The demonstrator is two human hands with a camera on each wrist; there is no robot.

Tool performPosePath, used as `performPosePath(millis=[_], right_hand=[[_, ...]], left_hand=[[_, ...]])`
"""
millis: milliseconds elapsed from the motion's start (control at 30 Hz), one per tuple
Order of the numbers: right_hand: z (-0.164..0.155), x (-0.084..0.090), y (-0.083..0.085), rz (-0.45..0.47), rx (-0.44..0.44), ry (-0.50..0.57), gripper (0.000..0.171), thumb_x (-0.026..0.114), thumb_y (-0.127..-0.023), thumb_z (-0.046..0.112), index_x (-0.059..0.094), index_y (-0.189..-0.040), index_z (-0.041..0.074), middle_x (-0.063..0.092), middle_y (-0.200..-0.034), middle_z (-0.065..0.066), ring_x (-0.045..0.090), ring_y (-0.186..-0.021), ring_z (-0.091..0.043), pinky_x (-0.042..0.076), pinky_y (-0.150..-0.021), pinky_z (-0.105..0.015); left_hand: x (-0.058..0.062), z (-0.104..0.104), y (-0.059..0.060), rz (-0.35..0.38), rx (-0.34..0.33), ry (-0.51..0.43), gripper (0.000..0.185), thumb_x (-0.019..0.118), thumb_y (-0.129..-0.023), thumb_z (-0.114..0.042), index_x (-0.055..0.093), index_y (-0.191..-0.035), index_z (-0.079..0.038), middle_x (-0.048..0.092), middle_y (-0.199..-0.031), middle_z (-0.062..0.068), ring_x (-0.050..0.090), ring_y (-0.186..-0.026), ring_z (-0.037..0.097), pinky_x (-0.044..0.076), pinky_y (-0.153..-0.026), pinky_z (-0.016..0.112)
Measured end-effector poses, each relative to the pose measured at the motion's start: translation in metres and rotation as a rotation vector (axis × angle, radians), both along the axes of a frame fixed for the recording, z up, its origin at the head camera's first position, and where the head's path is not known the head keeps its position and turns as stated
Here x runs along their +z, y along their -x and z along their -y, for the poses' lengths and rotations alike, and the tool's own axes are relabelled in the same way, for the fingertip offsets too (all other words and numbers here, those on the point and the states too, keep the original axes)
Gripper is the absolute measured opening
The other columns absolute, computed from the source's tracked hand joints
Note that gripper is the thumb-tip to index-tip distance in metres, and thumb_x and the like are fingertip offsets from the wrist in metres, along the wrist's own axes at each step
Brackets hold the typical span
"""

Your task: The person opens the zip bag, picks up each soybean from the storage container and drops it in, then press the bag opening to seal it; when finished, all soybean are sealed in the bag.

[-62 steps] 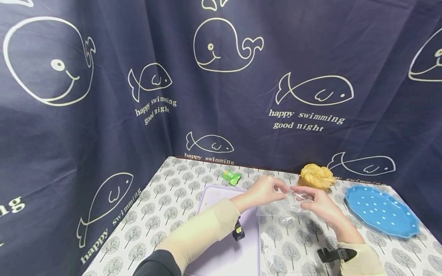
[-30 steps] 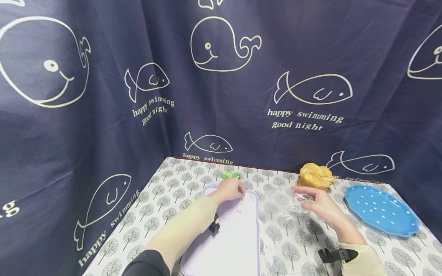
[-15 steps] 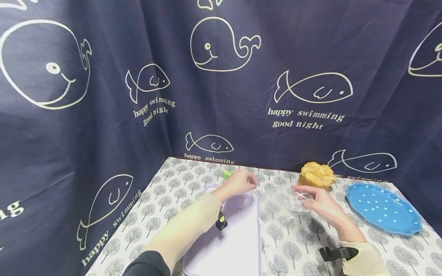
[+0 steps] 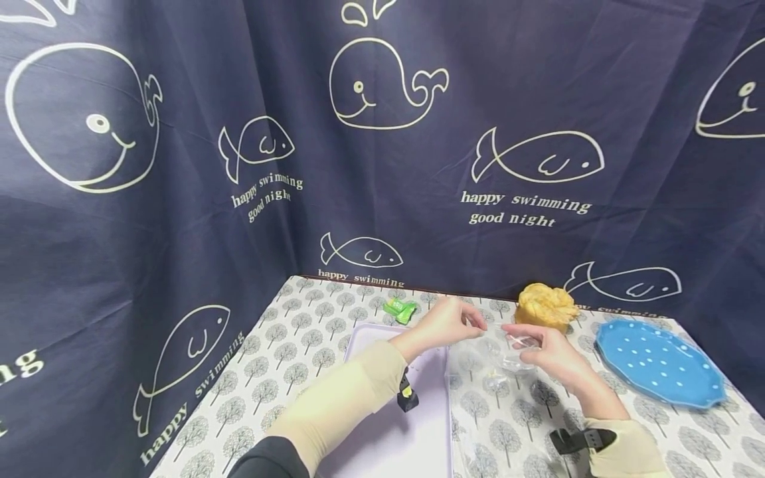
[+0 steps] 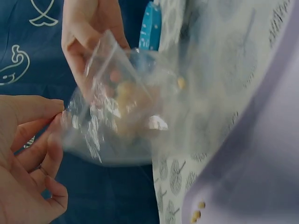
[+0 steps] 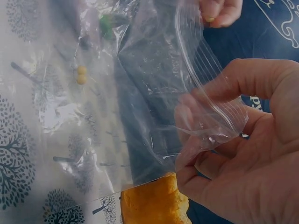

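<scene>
Both hands are up over the tabletop (image 4: 299, 345) working a clear plastic bag (image 4: 499, 352). The right hand (image 4: 546, 355) pinches one edge of its mouth and the left hand (image 4: 445, 325) pinches the other, holding a small yellow bean (image 6: 210, 19). The bag hangs just right of the purple tray (image 4: 418, 425), with a few beans inside.

Home-style tabletop booth: whale-print curtain (image 4: 179, 166) (bedding fabric, by its look) beyond both hands, tree-patterned tablecloth (image 4: 287, 352) beneath them.
</scene>
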State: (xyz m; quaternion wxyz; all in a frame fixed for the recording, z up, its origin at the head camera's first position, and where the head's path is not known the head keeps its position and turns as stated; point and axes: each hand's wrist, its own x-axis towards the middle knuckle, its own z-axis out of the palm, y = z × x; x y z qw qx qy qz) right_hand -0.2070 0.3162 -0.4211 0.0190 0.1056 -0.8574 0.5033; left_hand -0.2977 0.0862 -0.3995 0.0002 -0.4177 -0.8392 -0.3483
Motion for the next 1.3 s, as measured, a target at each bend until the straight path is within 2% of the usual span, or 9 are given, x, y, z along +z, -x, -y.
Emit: performPosePath(millis=[133,300,400,533,633,733,900,1167,1300], right_hand=[[0.001,0.0,0.001,-0.011,0.003,0.001,0.058,0.06,-0.077,-0.014,0.057,-0.135,-0.012,0.063,-0.127,-0.029,0.067,-0.103,-0.029,0.056,-0.075,-0.028],[0.001,-0.003,0.002,-0.008,0.01,-0.003,0.058,0.06,-0.077,-0.014,0.057,-0.135,-0.012,0.063,-0.127,-0.029,0.066,-0.103,-0.029,0.056,-0.075,-0.028],[0.001,-0.005,0.003,-0.006,0.018,-0.01,0.058,0.061,-0.077,-0.014,0.057,-0.135,-0.011,0.063,-0.127,-0.03,0.067,-0.103,-0.028,0.056,-0.075,-0.028],[0.001,-0.004,0.003,-0.013,0.018,-0.011,0.059,0.061,-0.076,-0.014,0.057,-0.135,-0.012,0.063,-0.126,-0.031,0.067,-0.102,-0.027,0.056,-0.074,-0.028],[0.002,-0.001,0.004,-0.019,0.015,-0.012,0.059,0.061,-0.076,-0.014,0.057,-0.135,-0.012,0.065,-0.126,-0.028,0.066,-0.102,-0.027,0.056,-0.073,-0.028],[0.001,0.0,0.004,-0.026,0.018,-0.014,0.059,0.061,-0.077,-0.014,0.057,-0.135,-0.011,0.065,-0.126,-0.027,0.066,-0.103,-0.024,0.056,-0.074,-0.027],[-0.002,-0.001,0.003,-0.033,0.022,-0.014,0.058,0.061,-0.077,-0.015,0.057,-0.135,-0.011,0.062,-0.13,-0.028,0.066,-0.103,-0.019,0.056,-0.076,-0.027],[-0.004,-0.003,0.0,-0.012,0.005,-0.017,0.059,0.06,-0.077,-0.014,0.057,-0.136,-0.01,0.065,-0.127,-0.027,0.066,-0.102,-0.02,0.055,-0.073,-0.027],[-0.006,-0.005,0.0,-0.024,0.009,-0.021,0.058,0.06,-0.077,-0.014,0.057,-0.136,-0.011,0.064,-0.128,-0.028,0.067,-0.102,-0.02,0.055,-0.074,-0.026]], left_hand=[[-0.001,-0.006,-0.005,-0.045,-0.006,0.03,0.006,0.082,-0.086,-0.015,0.08,-0.089,-0.02,0.071,-0.079,-0.017,0.058,-0.067,-0.005,0.044,-0.064,0.012],[-0.009,-0.011,-0.006,-0.137,0.024,0.118,0.008,0.083,-0.084,-0.02,0.08,-0.088,-0.026,0.072,-0.083,-0.023,0.063,-0.083,-0.007,0.042,-0.077,0.008],[-0.014,-0.01,-0.004,-0.1,0.013,0.088,0.009,0.084,-0.085,-0.019,0.081,-0.093,-0.024,0.073,-0.088,-0.021,0.062,-0.081,-0.006,0.043,-0.076,0.009],[-0.017,-0.003,0.003,-0.032,0.018,-0.029,0.016,0.08,-0.089,-0.019,0.079,-0.104,-0.018,0.075,-0.097,-0.013,0.056,-0.072,-0.003,0.045,-0.065,0.012],[-0.017,0.006,0.012,0.001,0.076,-0.116,0.016,0.073,-0.095,-0.016,0.076,-0.11,-0.014,0.075,-0.101,-0.006,0.057,-0.073,-0.001,0.047,-0.067,0.015],[-0.019,0.02,0.024,0.031,0.141,-0.123,0.015,0.066,-0.098,-0.014,0.075,-0.11,-0.012,0.073,-0.098,-0.004,0.06,-0.078,0.001,0.049,-0.073,0.017],[-0.032,0.043,0.036,0.072,0.203,-0.013,0.007,0.07,-0.094,-0.014,0.074,-0.1,-0.012,0.069,-0.084,-0.007,0.061,-0.075,0.004,0.05,-0.071,0.02],[-0.058,0.066,0.039,0.106,0.223,0.172,0.007,0.081,-0.083,-0.008,0.077,-0.086,-0.013,0.069,-0.077,-0.008,0.058,-0.068,0.004,0.049,-0.07,0.02],[-0.068,0.072,0.039,0.141,0.253,0.214,0.012,0.084,-0.079,-0.007,0.076,-0.081,-0.014,0.068,-0.072,-0.009,0.057,-0.064,0.005,0.048,-0.064,0.021]])
